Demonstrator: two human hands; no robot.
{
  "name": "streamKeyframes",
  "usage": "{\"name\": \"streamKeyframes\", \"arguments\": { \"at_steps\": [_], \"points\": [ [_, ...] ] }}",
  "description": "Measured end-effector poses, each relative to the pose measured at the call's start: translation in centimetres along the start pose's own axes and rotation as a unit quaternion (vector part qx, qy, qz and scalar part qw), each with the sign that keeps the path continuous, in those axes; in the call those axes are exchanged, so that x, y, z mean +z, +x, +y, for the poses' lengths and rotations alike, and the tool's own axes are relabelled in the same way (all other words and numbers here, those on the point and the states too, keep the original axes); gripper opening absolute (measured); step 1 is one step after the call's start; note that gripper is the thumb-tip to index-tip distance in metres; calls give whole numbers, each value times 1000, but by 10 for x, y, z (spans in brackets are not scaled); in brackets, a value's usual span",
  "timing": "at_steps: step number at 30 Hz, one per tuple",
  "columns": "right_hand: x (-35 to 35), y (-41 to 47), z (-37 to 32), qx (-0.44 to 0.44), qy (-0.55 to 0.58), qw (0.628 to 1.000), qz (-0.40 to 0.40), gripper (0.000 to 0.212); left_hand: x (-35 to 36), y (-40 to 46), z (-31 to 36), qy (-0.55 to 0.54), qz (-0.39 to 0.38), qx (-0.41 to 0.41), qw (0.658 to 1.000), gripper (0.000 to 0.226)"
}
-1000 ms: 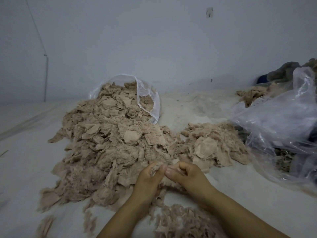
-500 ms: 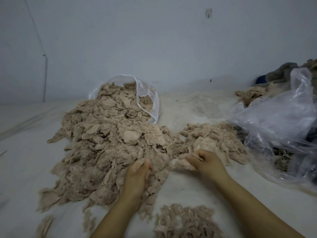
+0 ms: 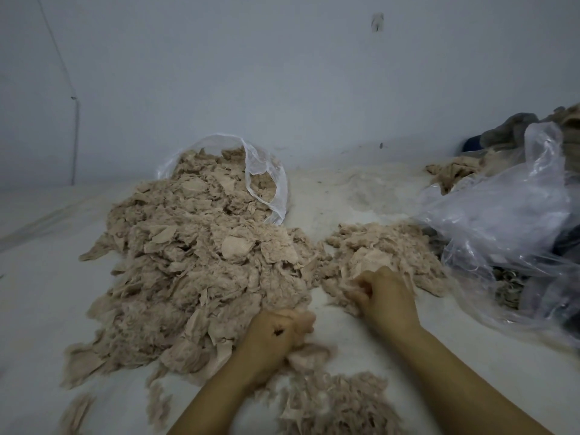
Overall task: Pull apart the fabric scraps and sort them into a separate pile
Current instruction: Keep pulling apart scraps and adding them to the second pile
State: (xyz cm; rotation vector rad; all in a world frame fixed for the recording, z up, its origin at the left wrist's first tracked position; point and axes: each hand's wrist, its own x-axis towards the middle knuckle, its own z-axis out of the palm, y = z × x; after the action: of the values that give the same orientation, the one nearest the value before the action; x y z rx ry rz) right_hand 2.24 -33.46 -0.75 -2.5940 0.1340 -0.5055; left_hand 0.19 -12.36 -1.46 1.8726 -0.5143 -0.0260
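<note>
A big heap of beige fabric scraps (image 3: 194, 271) spills from a clear plastic bag (image 3: 266, 180) at the back left. To its right lies a smaller pile of scraps (image 3: 386, 246). Near the bottom edge sits a third small heap of fluffy scraps (image 3: 335, 403). My left hand (image 3: 276, 337) is curled round a clump of scraps at the front edge of the big heap. My right hand (image 3: 383, 293) rests on the front of the smaller pile with its fingers curled into the scraps there.
A large crumpled clear plastic bag (image 3: 508, 230) with dark cloth inside fills the right side. More beige fabric (image 3: 452, 174) and grey cloth (image 3: 508, 130) lie behind it. A pale wall stands close behind, and the white surface (image 3: 40, 293) extends to the left.
My hands parted from a shared scrap. The right hand went to the smaller pile on the right. The left hand dipped into the big heap and has drawn back with a clump.
</note>
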Motion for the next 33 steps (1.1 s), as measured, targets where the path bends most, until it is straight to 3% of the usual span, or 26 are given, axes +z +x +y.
{"name": "streamKeyframes", "arguments": {
  "at_steps": [2, 5, 9, 12, 17, 21, 24, 26, 27, 28, 30, 33],
  "points": [
    [0, 0, -1, 2, 30, 1000, 5, 14, 0, 2, 4, -47, 39, -58, 996, 59],
    [-1, -2, -5, -26, 125, 992, 17, 20, 4, 12, 10, -73, 77, -99, 989, 31],
    [-1, -8, -18, -93, 164, 982, -9, 28, 14, 25, 23, -57, 38, -116, 991, 53],
    [3, -12, -21, -133, 170, 976, -35, 17, 19, 32, 28, -120, 69, -110, 984, 10],
    [5, -11, -19, -86, 235, 968, -17, 25, 23, 30, 23, -190, 151, -137, 960, 12],
    [7, -11, -22, -77, 219, 973, -5, 27, 26, 28, 20, -195, 155, -126, 960, 10],
    [-3, -2, -15, -17, 226, 972, 61, 25, 25, 27, 16, -176, 149, -117, 966, 11],
    [-13, 5, -3, 16, 198, 973, 117, 15, 20, 25, 8, -149, 156, -121, 969, 13],
    [-15, 7, 1, 23, 148, 981, 121, 7, 17, 24, 5, -120, 156, -111, 974, 10],
    [-13, 6, 4, 27, 77, 991, 103, 13, 15, 24, 3, -62, 151, -87, 983, 9],
    [-2, 4, 5, 6, -43, 998, 34, 39, 15, 27, 3, 133, 120, 14, 984, 11],
    [17, 7, 6, -6, -113, 993, -34, 52, 19, 41, 20, 303, 57, 188, 933, 21]
  ]
}}
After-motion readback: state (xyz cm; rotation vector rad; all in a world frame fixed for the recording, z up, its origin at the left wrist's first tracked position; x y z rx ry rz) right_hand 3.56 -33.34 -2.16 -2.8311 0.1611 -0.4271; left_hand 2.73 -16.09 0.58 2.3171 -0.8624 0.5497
